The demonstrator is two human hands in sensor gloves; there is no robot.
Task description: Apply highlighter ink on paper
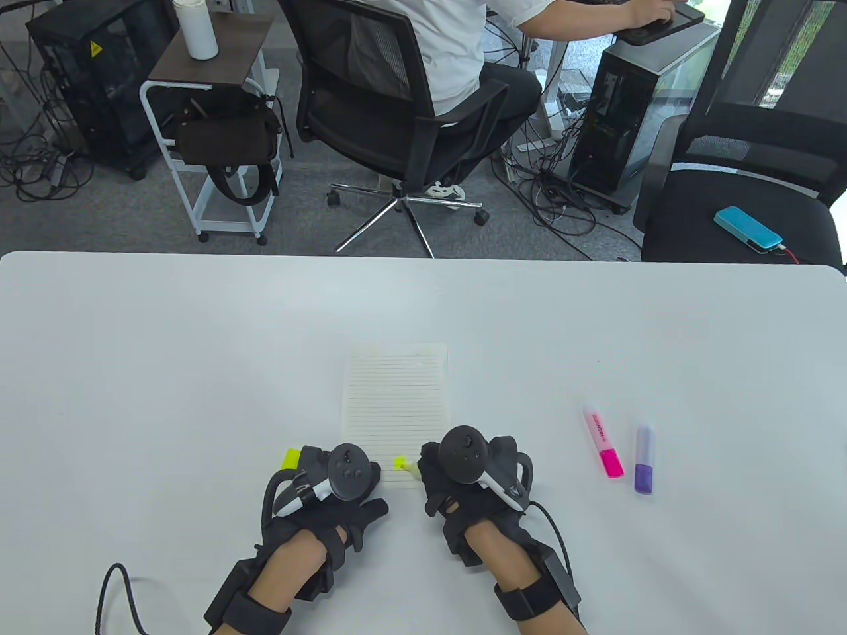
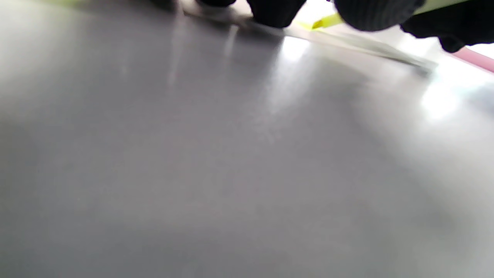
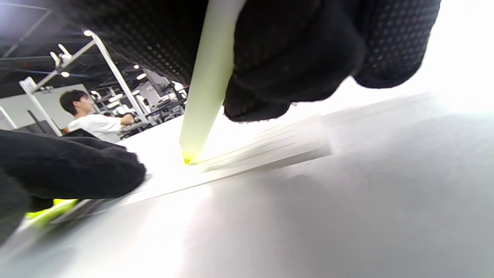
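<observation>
Seen from the table view: lined white paper sheet [image 1: 397, 403] lying flat near the middle of the white table [image 1: 165, 344], long side running toward 12 o'clock. Right hand in black sensor glove [image 1: 473, 479] at the sheet's 5 o'clock corner, fingers closed around a pale yellow highlighter pen [image 1: 409, 468]; small yellow mark [image 1: 400, 462] just at the tip, on the bottom edge of the paper. Left hand in black sensor glove [image 1: 331, 486] resting on the sheet's 7 o'clock corner, with a yellow cap-like piece [image 1: 291, 458] showing at its 10 o'clock side; held or only lying beside, cannot tell, and fingers hidden under the tracker.

Only in the right wrist view: pen barrel [image 3: 208, 77] tilted, clamped between gloved fingers [image 3: 293, 61], yellow tip [image 3: 188, 156] touching the paper [image 3: 262, 148] close to its near edge. In the left wrist view, blurred: thin paper edge [image 2: 370, 48], a yellow piece [image 2: 326, 21] that is possibly the pen, left fingertips [image 2: 276, 11] pressing down.

At 3 o'clock from the right hand, well apart: pink highlighter with cap [image 1: 603, 442] and purple highlighter with cap [image 1: 644, 460], side by side, not touching. Bare table surface on the left of the sheet and beyond its 12 o'clock edge.
</observation>
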